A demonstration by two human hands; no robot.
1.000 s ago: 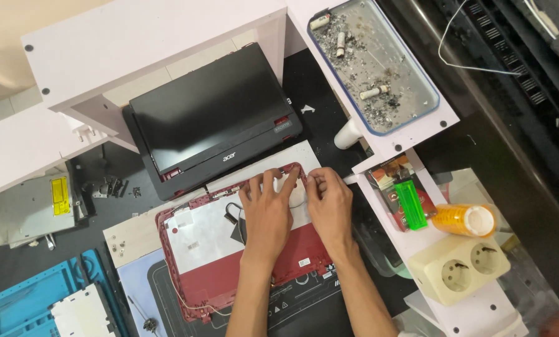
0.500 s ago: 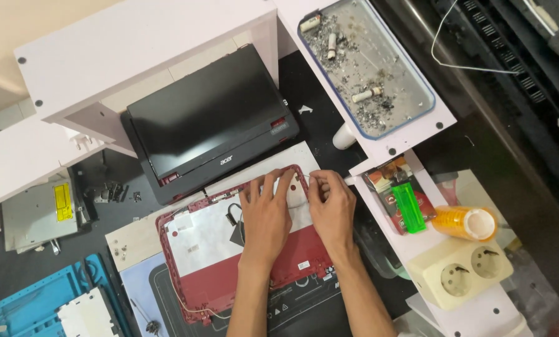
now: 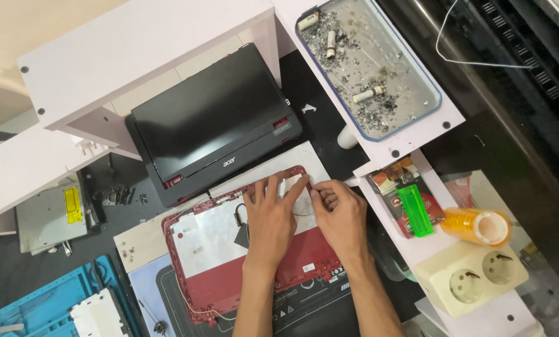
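The red laptop case (image 3: pixel 254 262) lies on the bench just in front of the black laptop screen (image 3: pixel 214 122). The left hand (image 3: pixel 270 218) rests flat and open on the case's silver plate, fingers spread. The right hand (image 3: pixel 339 215), just beside it, pinches the case's far rim with its fingertips.

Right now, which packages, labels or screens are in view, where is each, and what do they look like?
Laptop screen: above the hands, black rectangle, dark.
Yellow label: on the grey metal drive at left, small rectangle.
Small pack: right of the right hand, red-brown box under a green lighter.
Small white stickers: on the red laptop shell under the left hand.
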